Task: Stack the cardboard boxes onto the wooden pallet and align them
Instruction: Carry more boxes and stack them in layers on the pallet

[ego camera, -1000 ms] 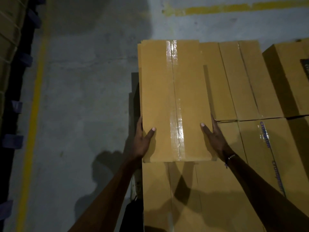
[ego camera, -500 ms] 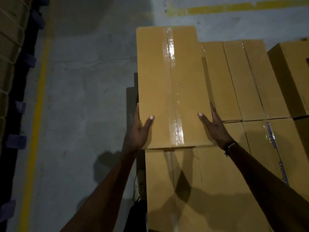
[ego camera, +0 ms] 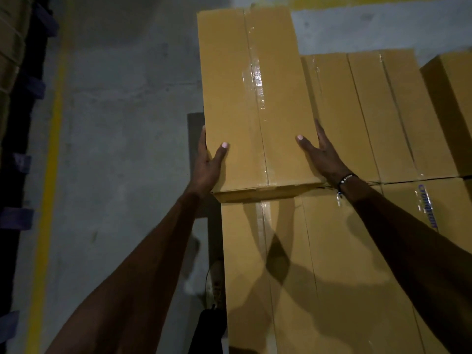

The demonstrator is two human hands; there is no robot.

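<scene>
A long taped cardboard box (ego camera: 255,98) lies on top of the layer of stacked boxes (ego camera: 332,251), at the stack's left edge, its far end reaching past the row behind. My left hand (ego camera: 207,167) presses flat against the box's left side with the thumb on its top. My right hand (ego camera: 321,157) presses the right side the same way, fingers straight, thumb on top. Both hands are near the box's near end. A dark edge (ego camera: 195,149), maybe the pallet, shows below the stack's left side.
More boxes (ego camera: 370,111) fill the layer to the right, and one taller box (ego camera: 452,103) stands at the far right. Bare concrete floor with a yellow line (ego camera: 48,187) lies left. A dark rack (ego camera: 15,123) runs along the left edge. My shoe (ego camera: 215,284) is beside the stack.
Both hands have moved the top box away from me along the stack's left edge; its far end now overhangs the back row.
</scene>
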